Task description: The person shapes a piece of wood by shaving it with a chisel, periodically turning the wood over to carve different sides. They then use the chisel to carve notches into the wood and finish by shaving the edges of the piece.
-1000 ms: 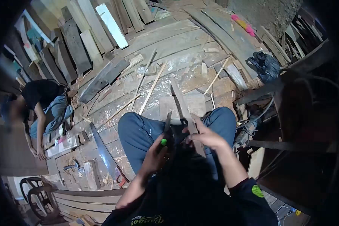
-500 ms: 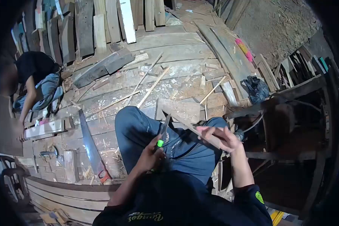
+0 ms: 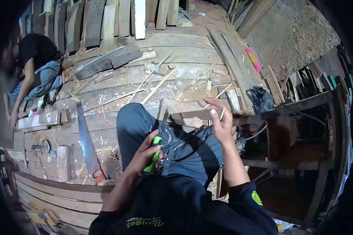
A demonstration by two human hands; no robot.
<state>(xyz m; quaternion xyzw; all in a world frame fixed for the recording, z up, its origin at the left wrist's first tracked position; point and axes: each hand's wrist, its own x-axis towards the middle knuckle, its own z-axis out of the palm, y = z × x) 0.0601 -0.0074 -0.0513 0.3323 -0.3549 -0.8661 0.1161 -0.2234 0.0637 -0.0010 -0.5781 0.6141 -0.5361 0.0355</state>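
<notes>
The wooden strip (image 3: 198,114) is held up near the person's bent knees (image 3: 132,117), one end apparently pinched in the right hand (image 3: 220,122), the other just beside the green-handled blade (image 3: 163,123) gripped in the left hand (image 3: 143,156); contact cannot be told. The step in hand looks like lining strip up with blade, and the next move calls for a firm hold well clear of the edge. Farther out, a handsaw (image 3: 87,141) lies on the plank floor (image 3: 107,135).
</notes>
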